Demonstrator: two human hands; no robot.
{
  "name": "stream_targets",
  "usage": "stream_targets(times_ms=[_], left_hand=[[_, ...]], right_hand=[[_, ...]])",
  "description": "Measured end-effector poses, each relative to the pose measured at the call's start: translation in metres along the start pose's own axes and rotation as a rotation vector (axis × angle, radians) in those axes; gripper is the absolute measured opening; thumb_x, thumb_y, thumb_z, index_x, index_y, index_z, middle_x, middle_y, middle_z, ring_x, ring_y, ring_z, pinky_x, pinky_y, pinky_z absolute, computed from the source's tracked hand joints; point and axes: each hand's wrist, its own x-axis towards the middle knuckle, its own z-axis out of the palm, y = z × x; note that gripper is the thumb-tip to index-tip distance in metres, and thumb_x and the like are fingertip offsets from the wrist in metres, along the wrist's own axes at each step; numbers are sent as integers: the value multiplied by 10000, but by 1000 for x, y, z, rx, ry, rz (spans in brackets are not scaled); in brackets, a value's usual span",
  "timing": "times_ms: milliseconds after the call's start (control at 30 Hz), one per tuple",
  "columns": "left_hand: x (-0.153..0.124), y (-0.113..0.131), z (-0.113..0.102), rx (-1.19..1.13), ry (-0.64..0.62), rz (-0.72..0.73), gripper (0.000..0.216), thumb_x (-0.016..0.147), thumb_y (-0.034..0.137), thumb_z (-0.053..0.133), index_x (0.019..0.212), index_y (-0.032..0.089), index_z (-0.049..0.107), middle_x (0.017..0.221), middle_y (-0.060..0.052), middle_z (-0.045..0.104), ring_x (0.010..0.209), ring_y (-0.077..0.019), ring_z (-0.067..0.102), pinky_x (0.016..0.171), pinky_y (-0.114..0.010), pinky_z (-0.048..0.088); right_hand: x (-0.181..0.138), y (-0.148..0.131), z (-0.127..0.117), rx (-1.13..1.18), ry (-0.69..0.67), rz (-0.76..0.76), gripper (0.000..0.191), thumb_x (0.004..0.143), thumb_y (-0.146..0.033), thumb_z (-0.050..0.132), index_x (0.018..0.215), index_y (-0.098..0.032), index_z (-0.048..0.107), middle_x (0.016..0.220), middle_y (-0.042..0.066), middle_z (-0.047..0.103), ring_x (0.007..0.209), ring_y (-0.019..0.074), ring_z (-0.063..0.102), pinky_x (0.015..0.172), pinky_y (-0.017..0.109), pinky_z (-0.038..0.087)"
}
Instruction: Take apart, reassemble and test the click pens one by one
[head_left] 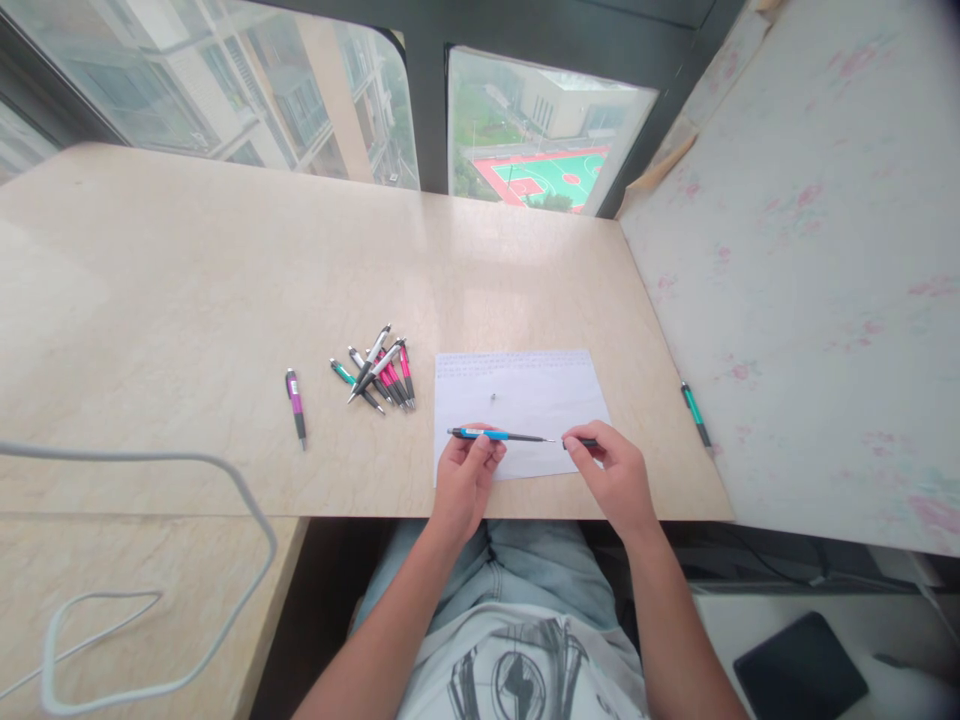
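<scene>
The left hand's (465, 478) grip pinches shut on a slim blue plastic pen barrel (486, 434). The right hand's (613, 478) grip, just beyond the barrel's thin tip, pinches a small black pen piece (586, 443). A white paper sheet (525, 385) lies beneath both.

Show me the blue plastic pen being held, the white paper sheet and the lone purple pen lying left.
Blue plastic pen (496, 435): head view, blue barrel.
White paper sheet (541, 392): head view, bare middle.
Lone purple pen (295, 397): head view, purple barrel.

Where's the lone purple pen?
Head view, left of centre on the table: the purple pen lies alone, just left of the pen pile.
</scene>
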Motion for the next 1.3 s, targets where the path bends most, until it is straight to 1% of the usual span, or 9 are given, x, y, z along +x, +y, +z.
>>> stream_targets(times_ms=[267,500,667,800,900,1133,1300], left_hand=[[0,1,1,4,-14,-5,179,765,253,780,900,176,693,895,-32,687,777,-115,625,771,-269,505],[0,1,1,5,-14,-13,179,759,247,783,894,172,693,896,-36,690,784,-118,623,779,-270,506],[0,0,0,-2,-2,-4,185,771,252,776,913,172,689,886,-34,688,764,-108,617,772,-265,510],[0,-1,-2,-16,1,-2,198,769,257,778,922,173,685,877,-33,690,761,-108,620,772,-266,510],[1,-1,-2,-21,9,-7,196,770,252,776,925,173,686,876,-34,690,761,-107,620,778,-265,511],[0,0,-1,-20,-7,-5,186,768,250,778,913,172,691,887,-31,683,764,-106,617,768,-260,513],[0,1,-1,-9,-26,-3,164,773,242,774,900,169,699,898,-33,689,784,-110,632,774,-255,513]], right_hand=[[2,-5,10,23,-60,-6,117,885,-294,596,823,-217,660,807,36,670,748,182,618,621,293,495],[3,-8,11,13,-49,-10,113,867,-264,598,781,-218,654,757,17,651,689,161,589,585,275,472],[3,-7,9,64,-71,11,124,884,-305,603,839,-216,676,833,39,677,789,187,627,645,286,509],[0,-5,2,123,-25,28,140,906,-307,585,939,-222,691,926,52,688,882,199,636,698,294,520],[-2,-3,0,156,-8,28,136,900,-296,596,973,-229,690,957,52,692,908,204,638,718,300,525],[-1,-4,12,96,-37,34,121,870,-289,620,942,-219,687,921,53,702,837,195,647,686,302,536],[2,-12,16,69,-66,2,108,856,-263,621,932,-218,684,888,38,700,778,174,635,647,283,528]])
